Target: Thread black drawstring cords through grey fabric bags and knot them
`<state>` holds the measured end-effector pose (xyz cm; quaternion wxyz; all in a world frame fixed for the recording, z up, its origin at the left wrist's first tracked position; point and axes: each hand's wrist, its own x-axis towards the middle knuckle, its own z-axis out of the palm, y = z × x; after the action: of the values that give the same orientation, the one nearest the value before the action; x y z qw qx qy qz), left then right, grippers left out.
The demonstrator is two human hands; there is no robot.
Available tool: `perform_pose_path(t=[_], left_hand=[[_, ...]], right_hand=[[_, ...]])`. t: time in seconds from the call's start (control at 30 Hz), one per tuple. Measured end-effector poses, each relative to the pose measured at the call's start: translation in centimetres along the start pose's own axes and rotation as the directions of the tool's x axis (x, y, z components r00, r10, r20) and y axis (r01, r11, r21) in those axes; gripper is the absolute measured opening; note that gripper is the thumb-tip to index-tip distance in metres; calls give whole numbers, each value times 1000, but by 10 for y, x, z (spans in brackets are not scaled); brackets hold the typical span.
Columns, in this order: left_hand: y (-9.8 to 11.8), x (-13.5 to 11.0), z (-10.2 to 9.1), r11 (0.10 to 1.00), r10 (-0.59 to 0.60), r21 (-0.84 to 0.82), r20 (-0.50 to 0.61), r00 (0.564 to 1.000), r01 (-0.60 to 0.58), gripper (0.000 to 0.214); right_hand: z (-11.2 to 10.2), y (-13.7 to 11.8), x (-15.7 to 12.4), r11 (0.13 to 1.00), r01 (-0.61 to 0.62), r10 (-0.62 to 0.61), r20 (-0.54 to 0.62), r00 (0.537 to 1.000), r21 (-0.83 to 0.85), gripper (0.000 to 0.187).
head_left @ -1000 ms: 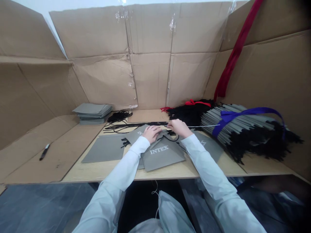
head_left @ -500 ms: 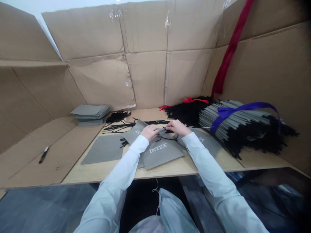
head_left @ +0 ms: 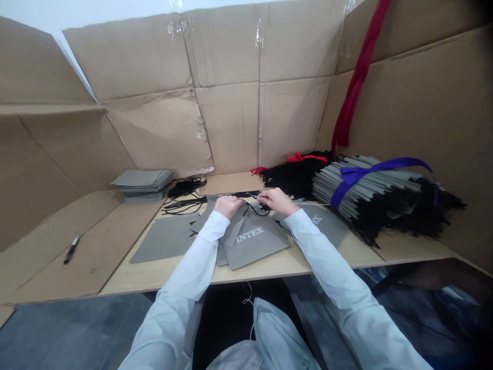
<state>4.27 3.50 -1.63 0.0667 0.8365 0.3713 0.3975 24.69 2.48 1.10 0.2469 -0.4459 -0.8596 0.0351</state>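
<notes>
Grey non-woven bag point(head_left: 258, 252), printed INTEX in white capitals, lies at the middle of a pale wooden table point(head_left: 162, 280), its top corner folded up beneath the hands. Well left of this bag, a slim black marker point(head_left: 71, 250) rests on a cardboard sheet. Nearer it, toward the back, sit a stack of flat grey bags point(head_left: 142, 181) and a tangled coil of thin black cord point(head_left: 185, 188), with one flat grey bag point(head_left: 165, 241) just beside the printed bag. On the bag's fold, the left hand point(head_left: 227, 206) sits curled and bears down; whether it pinches anything cannot be told. The right hand point(head_left: 277, 201) pinches a loop of black cord point(head_left: 256, 209) between thumb and fingers, and a thin white wire point(head_left: 311, 204) runs out from it. Just right of the bag lies another grey bag point(head_left: 323, 228), its lettering partly hidden, then a bundle of grey bags point(head_left: 365, 185) tied with a blue ribbon point(head_left: 379, 167). The step looks like threading cord through the bag's top; it calls for drawing the cord along the fold.
</notes>
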Motion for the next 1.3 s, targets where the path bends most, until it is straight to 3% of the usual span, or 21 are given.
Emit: perform_pose_path(t=[0.13,0.4,0.6,0.77,0.9,1.03,1.2,1.3], left_hand=[[-7,0,-7,1000,5,31,-19,1000,-4,14],[-13,-2,-6,944,103,309,44,994,-111,22],[-12,-5,-2,818,252,512,93,963,-264,23],[-5,-5,-1,732,294,602,144,945,-319,23],[1,-6,4,728,283,592,199,938,-345,23],[2,-6,10,799,240,516,196,951,-308,23],[-5,-6,16,945,136,279,143,980,-172,18],[-7,-5,18,981,53,178,131,990,-76,16]], right_hand=[[3,-7,0,999,40,-40,-4,999,-6,30],[12,-25,-1,990,67,-65,17,998,-124,34],[18,-26,1,959,-15,32,55,998,-282,39],[20,-22,0,927,-26,70,104,992,-375,37],[21,-22,-2,909,-12,72,128,989,-416,34],[22,-21,-2,910,43,19,146,989,-412,31],[23,-19,0,934,73,-8,184,983,-350,29],[25,-18,1,954,64,-7,192,981,-294,29]])
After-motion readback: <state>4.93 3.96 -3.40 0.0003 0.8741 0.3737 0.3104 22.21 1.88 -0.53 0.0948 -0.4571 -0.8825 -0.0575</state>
